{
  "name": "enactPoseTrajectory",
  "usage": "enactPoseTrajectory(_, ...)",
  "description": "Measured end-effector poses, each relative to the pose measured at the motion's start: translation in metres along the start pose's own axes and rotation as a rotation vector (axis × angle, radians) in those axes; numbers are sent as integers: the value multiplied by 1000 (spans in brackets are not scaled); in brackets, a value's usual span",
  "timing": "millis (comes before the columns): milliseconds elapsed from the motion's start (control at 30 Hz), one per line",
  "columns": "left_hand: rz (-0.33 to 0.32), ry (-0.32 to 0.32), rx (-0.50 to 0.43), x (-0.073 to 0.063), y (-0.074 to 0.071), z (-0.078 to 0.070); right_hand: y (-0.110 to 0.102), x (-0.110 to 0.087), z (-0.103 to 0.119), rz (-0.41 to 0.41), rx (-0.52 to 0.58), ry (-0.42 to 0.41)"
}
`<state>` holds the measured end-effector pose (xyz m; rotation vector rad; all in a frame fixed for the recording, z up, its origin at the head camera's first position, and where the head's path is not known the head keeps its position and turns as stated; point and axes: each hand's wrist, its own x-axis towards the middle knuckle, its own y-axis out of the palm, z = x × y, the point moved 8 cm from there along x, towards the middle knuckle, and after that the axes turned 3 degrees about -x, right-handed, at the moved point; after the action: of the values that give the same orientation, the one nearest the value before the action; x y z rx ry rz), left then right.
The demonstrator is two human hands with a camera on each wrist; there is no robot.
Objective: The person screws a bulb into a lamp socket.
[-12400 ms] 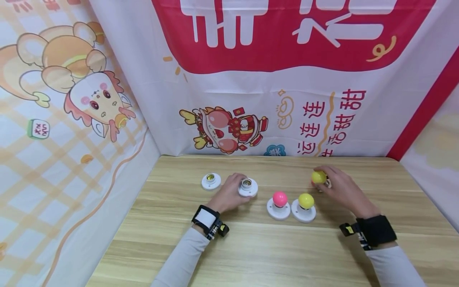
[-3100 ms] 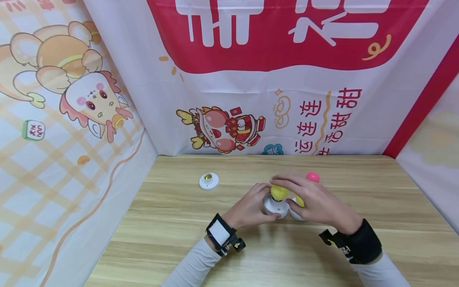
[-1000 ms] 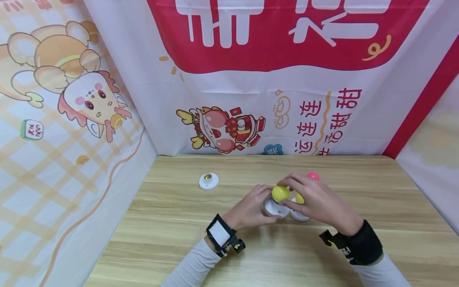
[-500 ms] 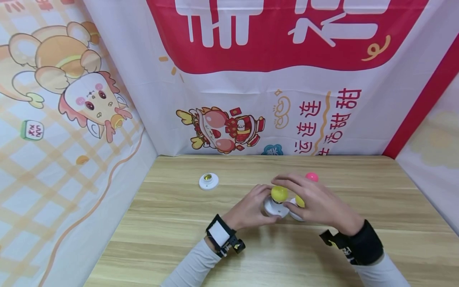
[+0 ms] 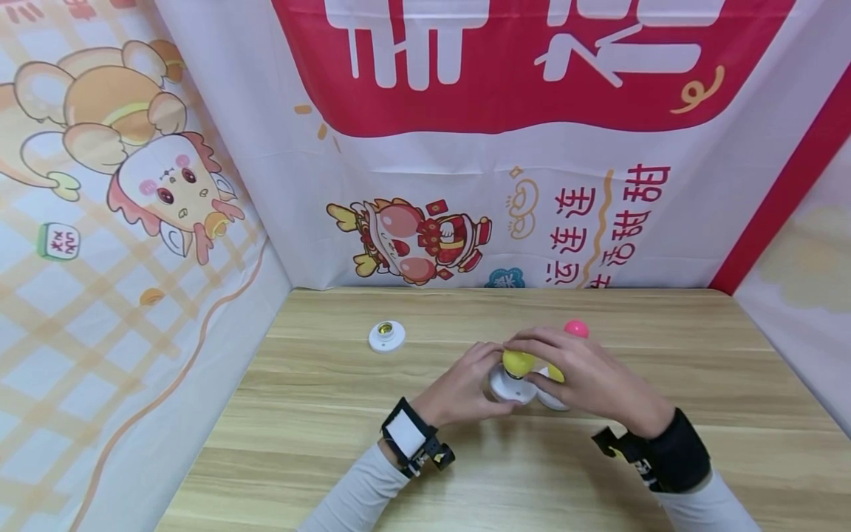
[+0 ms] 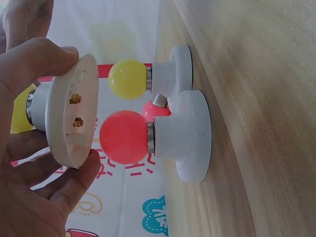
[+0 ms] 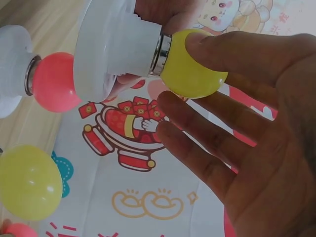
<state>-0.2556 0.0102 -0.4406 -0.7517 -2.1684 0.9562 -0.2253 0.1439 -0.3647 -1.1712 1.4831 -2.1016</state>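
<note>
yellow round bulb [image 7: 189, 76] in white holder [image 7: 100, 52]

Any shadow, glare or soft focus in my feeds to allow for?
Head: soft shadows on the table below the left hand and right hand; left wrist: table grain looks soft, but the held lamp holder clearly shows its brass terminals; right wrist: the right hand looks dark against the paler backdrop, small glints on the lower-left yellow bulb.
</note>
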Motion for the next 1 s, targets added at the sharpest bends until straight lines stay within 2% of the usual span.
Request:
enactPoseTrajectory(300,-6,18,14,0,1,-3,1,0,-7,-5,-34,80)
enactPoseTrajectory(567,-15,32,29,0,1,-7,2,0,-11,-8,-61,122)
enactPoseTrajectory(733,-15,19,35,0,0,-6,2,-2,-12,6,-47,135)
enactPoseTrajectory(867,-9,-1,19,-1,-1,-4,0,-3,-9,17,-5,105)
enactPoseTrajectory(1000,-1,-3,3,-1,-2,-4,-1,-1,-3,14,15,20)
